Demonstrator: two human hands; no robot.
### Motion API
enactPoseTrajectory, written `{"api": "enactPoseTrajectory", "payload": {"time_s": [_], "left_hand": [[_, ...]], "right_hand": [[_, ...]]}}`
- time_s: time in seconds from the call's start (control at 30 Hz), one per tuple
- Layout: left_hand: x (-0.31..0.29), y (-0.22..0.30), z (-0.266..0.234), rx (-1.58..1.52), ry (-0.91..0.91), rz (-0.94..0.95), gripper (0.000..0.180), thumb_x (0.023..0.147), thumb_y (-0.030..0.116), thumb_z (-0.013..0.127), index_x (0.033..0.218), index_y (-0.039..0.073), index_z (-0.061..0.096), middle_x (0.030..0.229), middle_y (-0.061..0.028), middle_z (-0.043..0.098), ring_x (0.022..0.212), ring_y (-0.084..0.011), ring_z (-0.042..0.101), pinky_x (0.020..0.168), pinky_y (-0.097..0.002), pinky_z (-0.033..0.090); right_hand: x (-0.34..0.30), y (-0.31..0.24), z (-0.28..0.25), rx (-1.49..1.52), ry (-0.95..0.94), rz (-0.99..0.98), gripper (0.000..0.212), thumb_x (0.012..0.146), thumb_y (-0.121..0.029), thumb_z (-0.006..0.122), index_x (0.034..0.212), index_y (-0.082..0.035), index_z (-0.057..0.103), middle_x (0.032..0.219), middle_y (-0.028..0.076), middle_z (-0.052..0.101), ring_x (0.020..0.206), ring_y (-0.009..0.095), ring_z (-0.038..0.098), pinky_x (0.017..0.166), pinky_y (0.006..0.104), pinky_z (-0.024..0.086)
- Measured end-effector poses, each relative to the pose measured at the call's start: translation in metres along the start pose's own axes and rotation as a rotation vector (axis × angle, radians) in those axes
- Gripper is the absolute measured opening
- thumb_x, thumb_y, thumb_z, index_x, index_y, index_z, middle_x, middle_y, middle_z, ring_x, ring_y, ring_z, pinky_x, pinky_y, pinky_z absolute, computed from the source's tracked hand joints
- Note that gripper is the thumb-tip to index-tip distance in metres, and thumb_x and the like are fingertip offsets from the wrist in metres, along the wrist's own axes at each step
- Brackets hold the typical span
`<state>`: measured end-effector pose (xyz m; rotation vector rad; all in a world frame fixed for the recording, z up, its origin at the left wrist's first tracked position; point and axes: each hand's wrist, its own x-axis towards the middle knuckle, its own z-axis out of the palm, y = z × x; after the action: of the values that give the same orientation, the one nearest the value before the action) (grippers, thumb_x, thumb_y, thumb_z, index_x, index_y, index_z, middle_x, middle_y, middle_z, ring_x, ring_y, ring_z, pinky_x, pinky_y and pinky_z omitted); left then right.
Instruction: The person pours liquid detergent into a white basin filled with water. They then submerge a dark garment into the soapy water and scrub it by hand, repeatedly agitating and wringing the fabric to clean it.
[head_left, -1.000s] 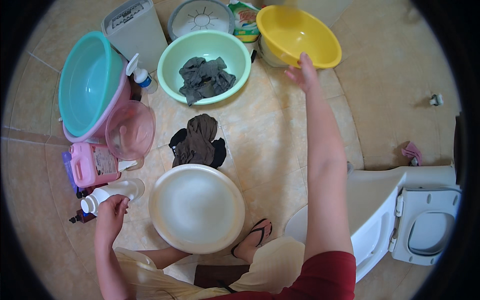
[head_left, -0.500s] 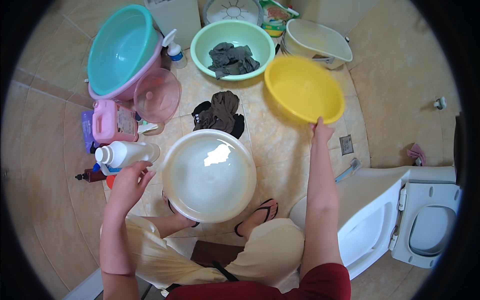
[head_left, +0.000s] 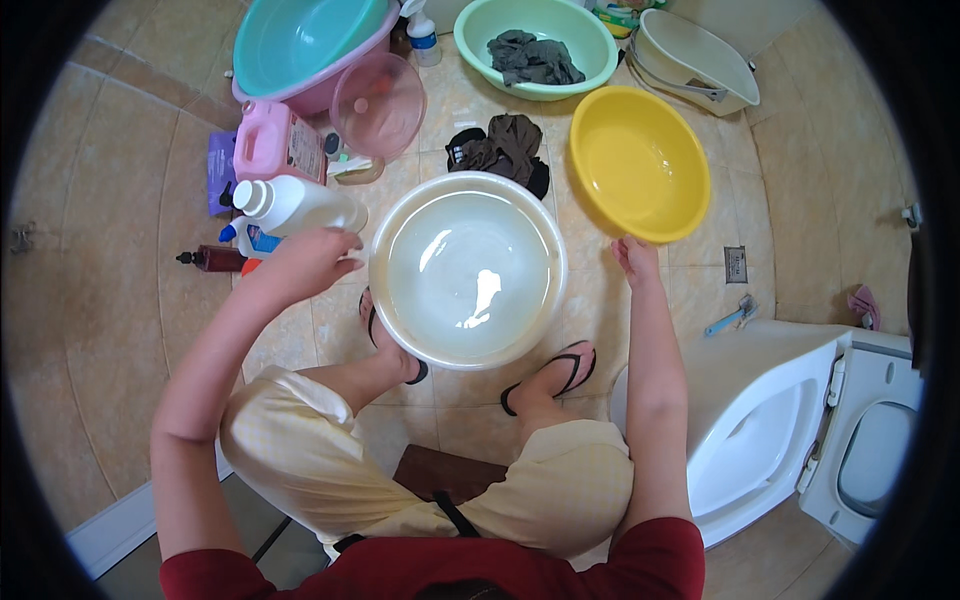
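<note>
Two pale yellow trouser legs [head_left: 290,450] take up the nearest part of the view, with black-strapped flip-flops [head_left: 580,365] just beyond the knees on the tiled floor [head_left: 460,420]. Between and ahead of the feet stands a round white basin [head_left: 380,275] of clear liquid, bright reflections lying on its surface. To its left the left hand [head_left: 318,262] hangs with fingers loosely bent, thumb a little apart, pinching nothing — near a white bottle [head_left: 305,205]. On the other side, the right hand [head_left: 636,262] is at the near rim of a yellow basin [head_left: 635,160], its fingers curled in together; whether they pinch the rim or only rest against it, I cannot tell. That basin is what has changed: a second ago it was over the cream tub [head_left: 690,50] at the far right, and now it is well clear of it, apparently resting on the tiles. I judge that this puts it within easy reach, just beside the white one — and leaves the tub uncovered. Farther off lie a dark brown garment bundle [head_left: 505,150], untouched, and then a mint-green basin [head_left: 545,92] holding grey cloth [head_left: 540,60].
</note>
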<state>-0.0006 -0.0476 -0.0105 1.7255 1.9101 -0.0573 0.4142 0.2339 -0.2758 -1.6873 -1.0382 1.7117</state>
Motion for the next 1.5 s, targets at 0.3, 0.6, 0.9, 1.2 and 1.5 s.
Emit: {"api": "enactPoseTrajectory", "payload": {"time_s": [0.3, 0.6, 0.9, 1.2, 1.5], "left_hand": [[0.127, -0.036, 0.076, -0.159, -0.050, 0.103, 0.021, 0.084, 0.015, 0.059, 0.098, 0.001, 0.063, 0.089, -0.0181, 0.064, 0.083, -0.0325, 0.063, 0.075, -0.0391, 0.049], [0.156, -0.025, 0.147, -0.563, 0.135, 0.091, 0.019, 0.085, 0.013, 0.058, 0.098, 0.001, 0.064, 0.094, -0.0157, 0.065, 0.086, -0.0294, 0.063, 0.078, -0.0350, 0.049], [0.152, -0.023, 0.207, -0.344, -0.240, 0.075, 0.034, 0.083, 0.020, 0.060, 0.114, 0.007, 0.058, 0.115, -0.0146, 0.056, 0.108, -0.0320, 0.052, 0.094, -0.0404, 0.041], [0.133, 0.000, 0.218, -0.311, -0.471, 0.259, 0.039, 0.085, 0.025, 0.060, 0.120, 0.008, 0.054, 0.120, -0.0134, 0.054, 0.114, -0.0321, 0.048, 0.096, -0.0426, 0.039], [0.131, -0.008, 0.222, -0.454, -0.297, 0.159, 0.031, 0.087, 0.023, 0.056, 0.114, 0.007, 0.058, 0.111, -0.0150, 0.059, 0.105, -0.0321, 0.055, 0.092, -0.0397, 0.042]], "right_hand": [[-0.032, -0.060, 0.091, -0.347, -0.232, -0.427, 0.024, 0.090, -0.015, 0.056, 0.105, 0.003, 0.061, 0.093, 0.011, 0.065, 0.073, 0.015, 0.065, 0.067, 0.0259, 0.052], [0.024, -0.050, 0.220, -0.882, -0.315, -0.886, 0.040, 0.075, -0.020, 0.070, 0.112, -0.009, 0.061, 0.111, 0.019, 0.061, 0.100, 0.030, 0.061, 0.086, 0.0376, 0.048], [0.047, -0.131, 0.253, 0.453, -0.433, -0.345, 0.040, 0.085, -0.002, 0.059, 0.122, 0.004, 0.046, 0.110, 0.017, 0.054, 0.102, 0.026, 0.056, 0.092, 0.0387, 0.050], [0.074, -0.038, 0.175, -1.041, -0.413, -0.403, 0.083, 0.067, -0.028, 0.077, 0.134, 0.001, 0.037, 0.119, 0.019, 0.058, 0.111, 0.024, 0.056, 0.096, 0.0328, 0.043], [0.056, -0.006, 0.181, -0.786, -0.132, -0.431, 0.069, 0.065, -0.026, 0.080, 0.120, 0.005, 0.053, 0.109, 0.021, 0.063, 0.100, 0.025, 0.062, 0.088, 0.0332, 0.047]]}}
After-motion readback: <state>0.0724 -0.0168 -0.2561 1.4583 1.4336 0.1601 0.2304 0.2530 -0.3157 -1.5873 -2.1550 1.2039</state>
